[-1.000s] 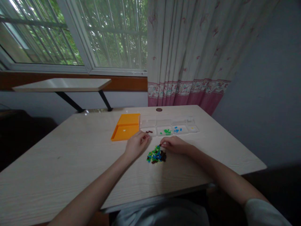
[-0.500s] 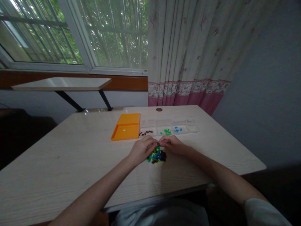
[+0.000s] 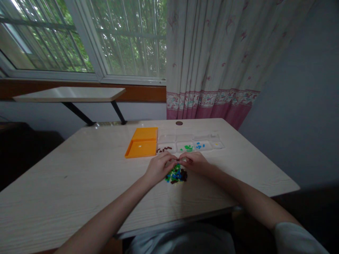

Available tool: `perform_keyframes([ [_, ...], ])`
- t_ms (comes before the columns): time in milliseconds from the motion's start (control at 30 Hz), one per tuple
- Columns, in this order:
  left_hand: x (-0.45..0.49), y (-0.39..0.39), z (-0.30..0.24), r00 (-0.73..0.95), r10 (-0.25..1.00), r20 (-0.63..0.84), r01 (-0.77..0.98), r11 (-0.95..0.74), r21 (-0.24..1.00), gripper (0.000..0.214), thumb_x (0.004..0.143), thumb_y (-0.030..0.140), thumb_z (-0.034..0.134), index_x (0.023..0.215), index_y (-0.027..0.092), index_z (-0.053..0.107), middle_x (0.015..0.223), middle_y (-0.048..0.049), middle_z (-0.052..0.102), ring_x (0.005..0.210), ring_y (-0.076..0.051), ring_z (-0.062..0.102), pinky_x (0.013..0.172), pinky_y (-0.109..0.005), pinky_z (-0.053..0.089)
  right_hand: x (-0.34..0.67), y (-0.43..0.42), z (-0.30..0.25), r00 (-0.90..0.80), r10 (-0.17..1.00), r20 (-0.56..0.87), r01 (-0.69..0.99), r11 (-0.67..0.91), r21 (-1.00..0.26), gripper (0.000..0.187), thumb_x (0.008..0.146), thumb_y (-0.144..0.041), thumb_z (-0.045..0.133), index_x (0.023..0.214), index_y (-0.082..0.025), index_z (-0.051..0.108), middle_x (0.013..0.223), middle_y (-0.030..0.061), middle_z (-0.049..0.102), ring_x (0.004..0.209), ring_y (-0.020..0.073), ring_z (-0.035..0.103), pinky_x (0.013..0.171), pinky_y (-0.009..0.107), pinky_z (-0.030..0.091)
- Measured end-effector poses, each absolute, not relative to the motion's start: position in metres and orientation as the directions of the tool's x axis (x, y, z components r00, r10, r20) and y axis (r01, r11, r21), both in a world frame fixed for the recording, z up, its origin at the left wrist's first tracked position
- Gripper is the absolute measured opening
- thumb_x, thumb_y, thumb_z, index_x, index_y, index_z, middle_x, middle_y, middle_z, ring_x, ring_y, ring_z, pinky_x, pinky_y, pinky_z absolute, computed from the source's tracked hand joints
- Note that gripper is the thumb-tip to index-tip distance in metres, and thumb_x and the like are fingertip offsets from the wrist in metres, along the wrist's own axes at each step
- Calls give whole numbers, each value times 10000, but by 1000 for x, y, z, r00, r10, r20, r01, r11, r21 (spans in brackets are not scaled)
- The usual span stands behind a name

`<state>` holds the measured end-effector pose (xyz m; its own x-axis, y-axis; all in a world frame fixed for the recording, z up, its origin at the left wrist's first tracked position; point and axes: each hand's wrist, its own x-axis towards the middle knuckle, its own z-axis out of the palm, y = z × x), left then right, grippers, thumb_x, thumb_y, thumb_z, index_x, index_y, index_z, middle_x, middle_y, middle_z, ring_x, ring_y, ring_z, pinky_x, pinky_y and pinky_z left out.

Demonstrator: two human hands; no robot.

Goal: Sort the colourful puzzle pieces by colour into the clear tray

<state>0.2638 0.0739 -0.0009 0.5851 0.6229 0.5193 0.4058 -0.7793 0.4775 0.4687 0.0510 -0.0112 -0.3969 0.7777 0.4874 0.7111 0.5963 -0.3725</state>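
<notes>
A small dark brown piece (image 3: pixel 177 160), probably a building brick, is pinched between the fingertips of my left hand (image 3: pixel 160 165) and my right hand (image 3: pixel 195 162). Both hands are closed, with their fingertips almost meeting. Just below them on the table lies a heap of small bricks (image 3: pixel 176 175) in green, blue, dark brown and pale yellow. My left fingers hide part of the heap's upper left. Beyond my hands stands a clear compartment tray (image 3: pixel 176 152), its front sections holding brown bricks (image 3: pixel 164 149), green bricks (image 3: pixel 188 147), blue bricks (image 3: pixel 200 145) and a yellow piece (image 3: pixel 216 144).
An orange open case (image 3: pixel 143 155) with a small white piece (image 3: pixel 140 146) in it adjoins the tray's left side. The pale wooden table (image 3: pixel 79 169) has a raised shelf (image 3: pixel 71 93) at its back left. A curtain (image 3: pixel 209 63) hangs behind.
My fingertips have shifted slightly, and the brown piece between them shows more clearly. The heap, tray and orange case stay where they were.
</notes>
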Motion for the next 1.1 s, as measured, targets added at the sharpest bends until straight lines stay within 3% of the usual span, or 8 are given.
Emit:
perform_keyframes([
  [333, 262, 75, 3, 516, 656, 551, 386, -752, 534, 120, 800, 242, 543, 866, 184, 626, 795, -30, 601, 662, -112, 526, 583, -213, 427, 469, 49, -6, -406, 824, 396, 746, 549, -377, 277, 838, -410, 470, 902, -194, 630, 535, -27, 539, 481, 81, 447, 506, 182, 305],
  [633, 244, 83, 23, 233, 710, 665, 464, -682, 566, 132, 786, 271, 569, 816, 156, 626, 733, -22, 582, 559, -94, 463, 536, -212, 394, 480, 58, -5, -389, 903, 181, 836, 429, -342, 182, 811, -318, 514, 868, -218, 656, 595, -18, 590, 537, 92, 485, 535, 193, 294],
  [867, 243, 87, 19, 243, 717, 654, 474, -676, 564, 151, 797, 290, 553, 828, 159, 622, 747, -24, 576, 564, -94, 461, 539, -212, 391, 476, 57, -3, -392, 914, 101, 859, 403, -315, 196, 801, -364, 539, 846, -224, 669, 591, -14, 593, 538, 95, 493, 516, 202, 275],
  [1100, 239, 106, 2, 248, 783, 570, 648, -572, 503, 216, 795, 348, 524, 845, 167, 630, 771, -35, 613, 662, -143, 525, 588, -241, 394, 474, 57, -2, -397, 915, 75, 864, 400, -305, 206, 802, -385, 536, 854, -238, 671, 600, -10, 599, 560, 106, 511, 525, 211, 284],
])
